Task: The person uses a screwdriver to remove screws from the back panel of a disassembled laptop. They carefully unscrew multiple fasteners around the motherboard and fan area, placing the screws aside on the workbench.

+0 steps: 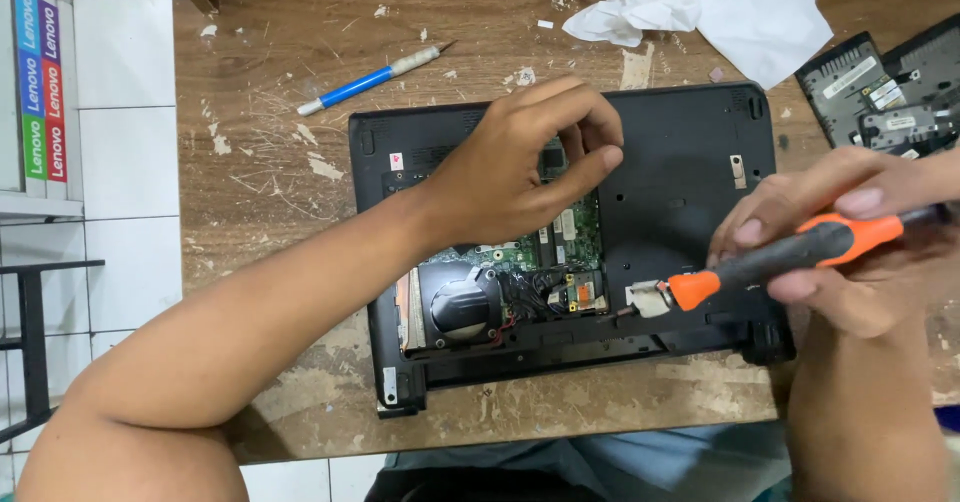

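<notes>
A black laptop (680, 162) lies bottom up on a scratched wooden table (280, 172), its left half uncovered to show a green circuit board (575, 227) and a round fan (462, 307). My left hand (510, 167) hovers over the board with thumb and forefinger pinched together; whether something tiny sits between them I cannot tell. My right hand (850, 237) grips a screwdriver (800, 250) with an orange and black handle. Its tip rests at a small white connector (650, 297) near the laptop's front edge.
A blue and white craft knife (365, 82) lies at the back left. Crumpled white tissue (720, 2) sits at the back. Removed black laptop covers (890, 87) lie at the right. White tiled floor and a black stand (30, 342) are off the table's left edge.
</notes>
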